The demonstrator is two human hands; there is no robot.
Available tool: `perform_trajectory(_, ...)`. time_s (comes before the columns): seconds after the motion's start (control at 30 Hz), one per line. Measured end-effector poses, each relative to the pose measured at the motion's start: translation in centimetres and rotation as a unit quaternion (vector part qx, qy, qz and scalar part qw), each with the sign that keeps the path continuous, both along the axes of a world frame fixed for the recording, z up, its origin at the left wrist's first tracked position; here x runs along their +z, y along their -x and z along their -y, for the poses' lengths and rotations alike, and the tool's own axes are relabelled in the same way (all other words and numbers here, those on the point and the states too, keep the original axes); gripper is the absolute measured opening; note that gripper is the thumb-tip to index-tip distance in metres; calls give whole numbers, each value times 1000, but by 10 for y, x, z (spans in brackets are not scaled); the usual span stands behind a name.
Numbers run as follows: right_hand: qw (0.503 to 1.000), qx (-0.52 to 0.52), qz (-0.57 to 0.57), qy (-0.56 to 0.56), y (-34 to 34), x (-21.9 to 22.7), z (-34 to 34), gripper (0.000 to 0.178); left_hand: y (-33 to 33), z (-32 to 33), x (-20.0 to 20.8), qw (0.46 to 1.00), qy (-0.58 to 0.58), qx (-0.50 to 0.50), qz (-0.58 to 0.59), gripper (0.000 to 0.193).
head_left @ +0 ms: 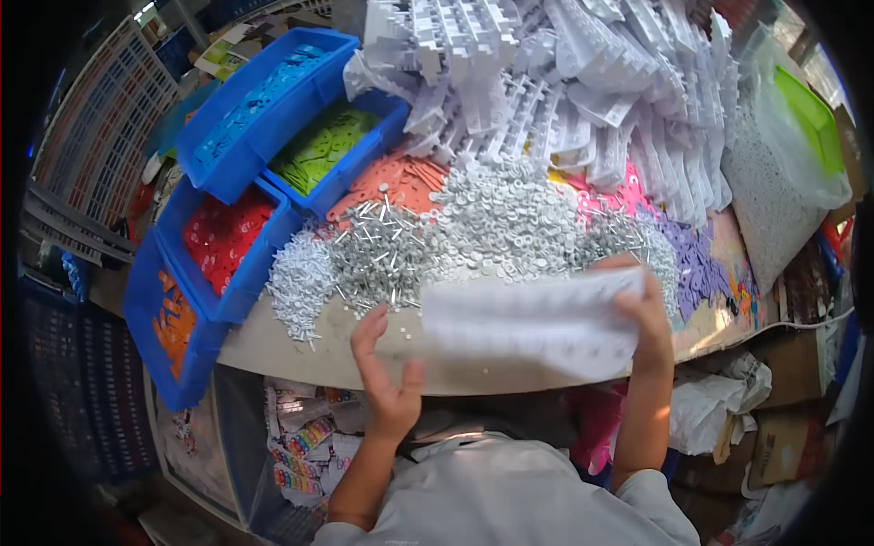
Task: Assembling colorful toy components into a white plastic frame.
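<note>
My right hand grips the right end of a long white plastic panel, blurred with motion, held flat above the table's front edge. My left hand hovers with fingers spread just left of the panel, holding nothing, close to its left end. Right behind the hands lie a heap of short metal pins and a heap of small white plastic rings.
Blue bins hold blue, green, red and orange pieces at the left. A tall stack of white plastic panels fills the back. Purple pieces lie right, and a bag with a green tray far right.
</note>
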State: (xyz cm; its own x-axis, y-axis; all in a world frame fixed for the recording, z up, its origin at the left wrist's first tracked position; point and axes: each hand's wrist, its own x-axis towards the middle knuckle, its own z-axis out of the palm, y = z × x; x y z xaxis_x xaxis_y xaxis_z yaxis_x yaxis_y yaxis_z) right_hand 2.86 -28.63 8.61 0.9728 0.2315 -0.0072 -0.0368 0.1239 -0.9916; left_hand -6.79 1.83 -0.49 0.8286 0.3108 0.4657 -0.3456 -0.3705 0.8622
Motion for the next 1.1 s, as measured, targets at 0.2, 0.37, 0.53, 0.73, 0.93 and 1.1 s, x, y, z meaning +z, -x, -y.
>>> perform_trajectory(0.2,946,267,-179,42,20,-55,-18,43,6,4,43,868,-43,-362,-338,52)
perform_trajectory(0.37,979,117,-156,63,24,-74,-39,35,17,12,22,815,49,-338,-468,52)
perform_trajectory(0.53,947,-175,23,267,17,-79,-14,16,10,11,-5,876,236,-216,-360,49)
perform_trajectory(0.73,821,-230,205,481,15,-84,1,6,-21,34,-27,875,335,-165,-309,48)
perform_trajectory(0.93,787,-189,255,530,8,-87,-4,10,-31,58,-21,927,204,-133,-285,63)
perform_trajectory(1.1,725,-168,272,610,-10,-86,-9,9,-32,57,-19,963,-149,-72,-214,58)
